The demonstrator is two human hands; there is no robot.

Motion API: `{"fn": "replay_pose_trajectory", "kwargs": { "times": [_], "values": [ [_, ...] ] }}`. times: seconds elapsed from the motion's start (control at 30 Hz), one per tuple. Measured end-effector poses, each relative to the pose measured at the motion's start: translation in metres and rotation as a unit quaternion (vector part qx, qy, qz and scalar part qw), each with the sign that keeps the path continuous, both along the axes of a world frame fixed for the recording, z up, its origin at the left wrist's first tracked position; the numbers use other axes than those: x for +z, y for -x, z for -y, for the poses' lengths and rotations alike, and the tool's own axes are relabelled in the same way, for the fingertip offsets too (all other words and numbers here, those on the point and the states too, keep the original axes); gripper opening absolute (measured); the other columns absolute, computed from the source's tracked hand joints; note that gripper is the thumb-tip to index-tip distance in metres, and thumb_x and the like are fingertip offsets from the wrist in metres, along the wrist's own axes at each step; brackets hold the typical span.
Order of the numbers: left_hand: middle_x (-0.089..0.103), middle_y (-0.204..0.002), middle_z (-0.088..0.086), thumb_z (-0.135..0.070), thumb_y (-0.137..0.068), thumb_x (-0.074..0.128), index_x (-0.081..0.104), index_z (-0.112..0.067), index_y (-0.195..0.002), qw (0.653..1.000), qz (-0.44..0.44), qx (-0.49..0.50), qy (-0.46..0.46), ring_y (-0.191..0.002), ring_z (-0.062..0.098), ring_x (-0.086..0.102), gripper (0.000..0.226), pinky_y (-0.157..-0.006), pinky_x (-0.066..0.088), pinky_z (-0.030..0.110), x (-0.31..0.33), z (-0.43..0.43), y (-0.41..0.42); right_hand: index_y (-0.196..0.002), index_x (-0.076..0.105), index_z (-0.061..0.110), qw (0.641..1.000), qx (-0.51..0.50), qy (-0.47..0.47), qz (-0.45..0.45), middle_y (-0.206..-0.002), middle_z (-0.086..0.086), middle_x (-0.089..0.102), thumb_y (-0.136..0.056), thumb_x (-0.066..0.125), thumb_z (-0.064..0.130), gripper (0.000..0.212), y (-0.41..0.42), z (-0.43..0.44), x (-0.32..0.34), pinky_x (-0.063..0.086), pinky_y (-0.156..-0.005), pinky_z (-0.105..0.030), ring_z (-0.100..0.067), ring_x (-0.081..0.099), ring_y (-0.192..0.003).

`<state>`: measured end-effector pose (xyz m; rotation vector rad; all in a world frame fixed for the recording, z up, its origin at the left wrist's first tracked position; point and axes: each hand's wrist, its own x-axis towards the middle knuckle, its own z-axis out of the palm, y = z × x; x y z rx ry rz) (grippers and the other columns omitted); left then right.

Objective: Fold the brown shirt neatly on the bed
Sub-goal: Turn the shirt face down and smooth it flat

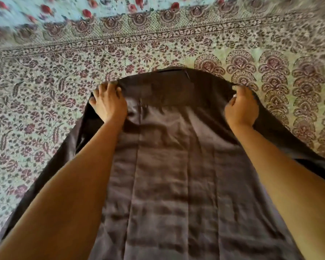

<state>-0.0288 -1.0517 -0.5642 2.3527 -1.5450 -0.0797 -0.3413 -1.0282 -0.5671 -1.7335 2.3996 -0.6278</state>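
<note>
Shirt (176, 166) covers bed (60, 76), left hand (109, 104) and right hand (241, 107) gripping its top.

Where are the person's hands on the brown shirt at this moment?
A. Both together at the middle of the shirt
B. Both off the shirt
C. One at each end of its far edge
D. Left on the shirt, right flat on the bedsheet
C: the left hand and the right hand each grip the far edge of the brown shirt, well apart at opposite ends.
</note>
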Motion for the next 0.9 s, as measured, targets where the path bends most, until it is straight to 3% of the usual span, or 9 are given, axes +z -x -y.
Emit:
{"fn": "replay_pose_trajectory", "kwargs": {
  "times": [0.17, 0.23, 0.3, 0.47, 0.63, 0.7, 0.77, 0.83, 0.9],
  "values": [
    [0.054, -0.131, 0.013, -0.042, -0.097, 0.036, 0.050, -0.030, -0.128, 0.996, -0.025, -0.006, -0.091, -0.124, 0.033, 0.044, 0.037, -0.106, 0.023, 0.046, -0.011, 0.054, -0.035, -0.126, 0.046, 0.001, 0.997, 0.001, -0.073, 0.015, -0.127, -0.024, 0.049, -0.092, 0.041, 0.006, 0.035, 0.009, 0.061, -0.006, 0.040, -0.090, -0.047, -0.042, 0.047, -0.114],
    [0.061, -0.115, 0.018, -0.046, -0.094, 0.043, 0.058, -0.020, -0.114, 0.990, -0.058, -0.046, -0.117, -0.106, 0.034, 0.055, 0.036, -0.087, 0.040, 0.038, -0.018, 0.061, -0.051, -0.121, 0.048, -0.001, 0.994, 0.016, -0.112, 0.005, -0.125, -0.026, 0.048, -0.092, 0.049, 0.015, 0.033, 0.013, 0.072, -0.012, 0.041, -0.090, -0.048, -0.043, 0.048, -0.112],
    [0.061, -0.091, 0.019, -0.050, -0.091, 0.049, 0.060, -0.012, -0.090, 0.980, -0.073, -0.137, -0.128, -0.080, 0.028, 0.055, 0.040, -0.062, 0.038, 0.030, -0.022, 0.068, -0.070, -0.113, 0.053, -0.002, 0.992, 0.028, -0.122, 0.002, -0.118, -0.026, 0.054, -0.091, 0.053, 0.019, 0.030, 0.020, 0.078, -0.016, 0.044, -0.089, -0.048, -0.043, 0.051, -0.108],
    [0.054, -0.070, 0.015, -0.068, -0.083, 0.041, 0.048, -0.015, -0.065, 0.990, -0.011, -0.131, -0.043, -0.069, 0.031, 0.054, 0.056, -0.057, 0.034, 0.030, -0.022, 0.091, -0.095, -0.111, 0.050, -0.001, 0.999, 0.018, -0.028, -0.028, -0.118, -0.024, 0.052, -0.091, 0.048, 0.013, 0.024, 0.019, 0.080, -0.017, 0.041, -0.079, -0.045, -0.041, 0.052, -0.102],
    [0.059, -0.109, 0.019, -0.055, -0.089, 0.044, 0.057, -0.011, -0.099, 0.988, 0.126, -0.072, -0.048, -0.106, 0.034, 0.053, 0.046, -0.091, 0.035, 0.045, -0.035, 0.085, -0.072, -0.119, 0.045, 0.003, 0.998, -0.011, 0.044, -0.052, -0.127, -0.022, 0.042, -0.087, 0.044, 0.014, 0.034, -0.003, 0.060, -0.034, 0.038, -0.089, -0.047, -0.041, 0.048, -0.106],
    [0.056, -0.116, 0.014, -0.049, -0.092, 0.039, 0.055, -0.013, -0.109, 0.987, 0.150, -0.065, -0.001, -0.111, 0.030, 0.048, 0.044, -0.098, 0.030, 0.045, -0.030, 0.070, -0.063, -0.125, 0.046, 0.008, 0.994, 0.048, 0.062, -0.078, -0.135, -0.017, 0.043, -0.091, 0.039, 0.027, 0.039, -0.016, 0.050, -0.036, 0.034, -0.094, -0.045, -0.037, 0.045, -0.117],
    [0.055, -0.118, 0.011, -0.047, -0.094, 0.026, 0.055, -0.015, -0.112, 0.992, 0.091, -0.068, 0.062, -0.112, 0.027, 0.048, 0.047, -0.099, 0.029, 0.042, -0.023, 0.050, -0.041, -0.133, 0.043, 0.009, 0.982, 0.171, 0.060, -0.060, -0.144, -0.014, 0.039, -0.094, 0.030, 0.036, 0.049, -0.035, 0.037, -0.042, 0.028, -0.104, -0.045, -0.032, 0.037, -0.131],
    [0.052, -0.131, 0.008, -0.047, -0.092, 0.020, 0.053, -0.019, -0.124, 0.980, 0.017, -0.191, 0.054, -0.124, 0.026, 0.044, 0.054, -0.103, 0.028, 0.042, -0.026, 0.025, -0.007, -0.143, 0.030, 0.008, 0.968, 0.246, 0.014, -0.044, -0.151, -0.013, 0.028, -0.093, 0.024, 0.043, 0.060, -0.052, 0.022, -0.051, 0.019, -0.112, -0.044, -0.028, 0.026, -0.139],
    [0.033, -0.151, 0.003, -0.050, -0.091, 0.018, 0.035, -0.024, -0.142, 0.943, 0.008, -0.331, -0.038, -0.141, 0.020, 0.027, 0.060, -0.113, 0.015, 0.039, -0.040, -0.005, 0.015, -0.146, 0.021, 0.009, 0.974, 0.219, -0.028, -0.045, -0.153, -0.014, 0.022, -0.091, 0.018, 0.051, 0.070, -0.056, 0.013, -0.059, 0.015, -0.113, -0.043, -0.028, 0.022, -0.141]
  ]
}}
